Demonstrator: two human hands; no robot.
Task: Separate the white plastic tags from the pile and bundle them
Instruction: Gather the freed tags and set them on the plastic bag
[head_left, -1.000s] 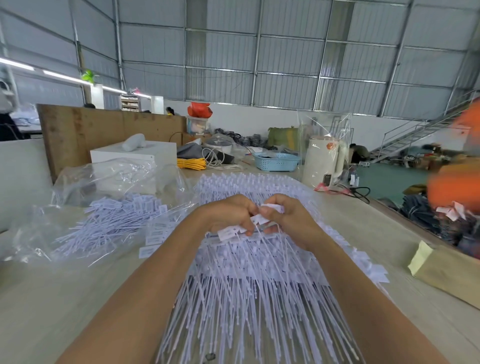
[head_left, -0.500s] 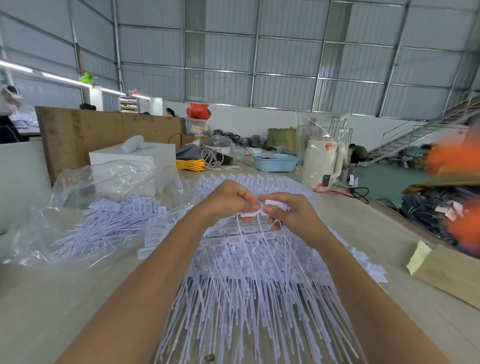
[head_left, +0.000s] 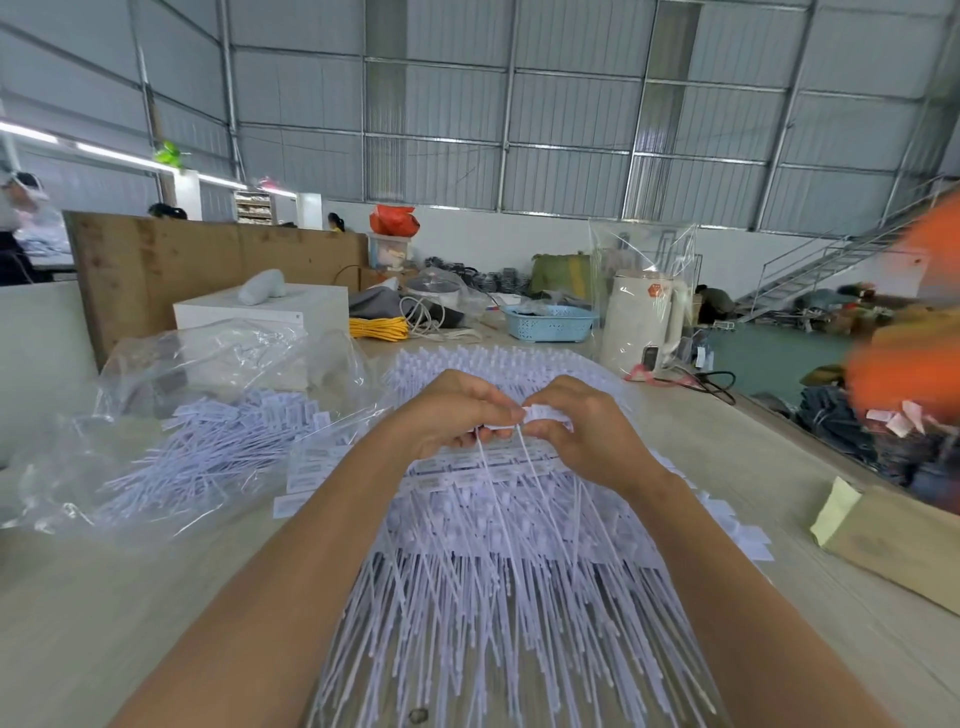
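- The pile of white plastic tags (head_left: 498, 545) lies on the table (head_left: 104, 623) directly under and in front of the hands; heads point away from the person, thin tails run back toward the camera, so the long axis goes near to far.
- The left hand (head_left: 447, 415) and right hand (head_left: 582, 426) meet above the far half of the pile, fingers curled, both pinching the heads of a few tags (head_left: 524, 421) whose tails hang down onto the heap.
- Both hands are equally near; the held tags seem to need lifting away along their length to come free.
- More tags lie in a clear plastic bag (head_left: 208, 415) left of the pile.
- The tag heads carry small print, too fine to read; no brand is legible anywhere.
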